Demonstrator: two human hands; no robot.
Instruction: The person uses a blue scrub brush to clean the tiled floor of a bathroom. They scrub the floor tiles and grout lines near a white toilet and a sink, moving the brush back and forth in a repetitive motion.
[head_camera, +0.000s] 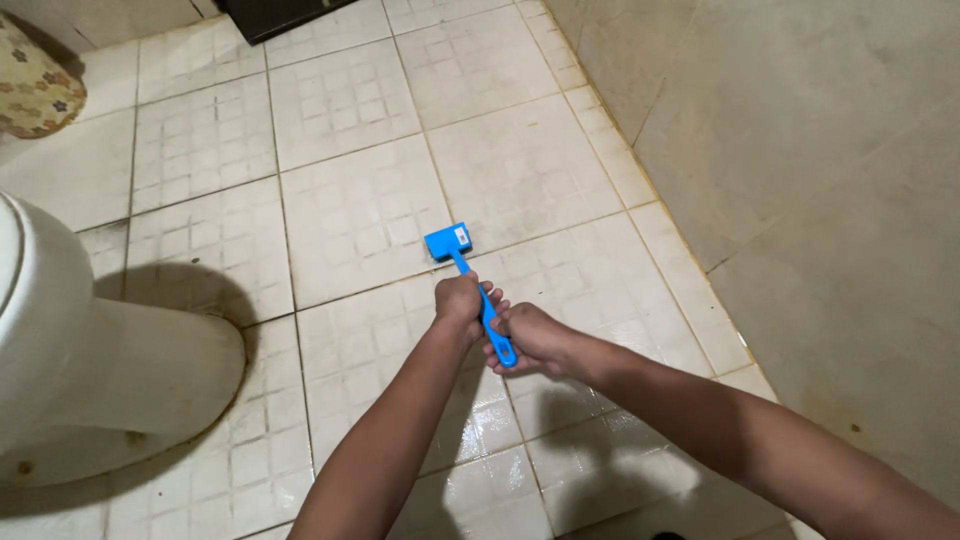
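Left hand (460, 300) and right hand (530, 338), arms outstretched, both fists closed around blue brush (462, 262) handle, right of toilet (90, 350).

1 label (461, 236) shows: a small white rectangle with a dark mark, stuck on the top face of the blue brush (449, 243) head, toward its right edge. The head rests on the floor (350, 100) tiles. No packages, signs or screens.

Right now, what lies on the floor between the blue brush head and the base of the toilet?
Head view: only bare tiled floor and the toilet's shadow lie between the blue brush and the toilet.
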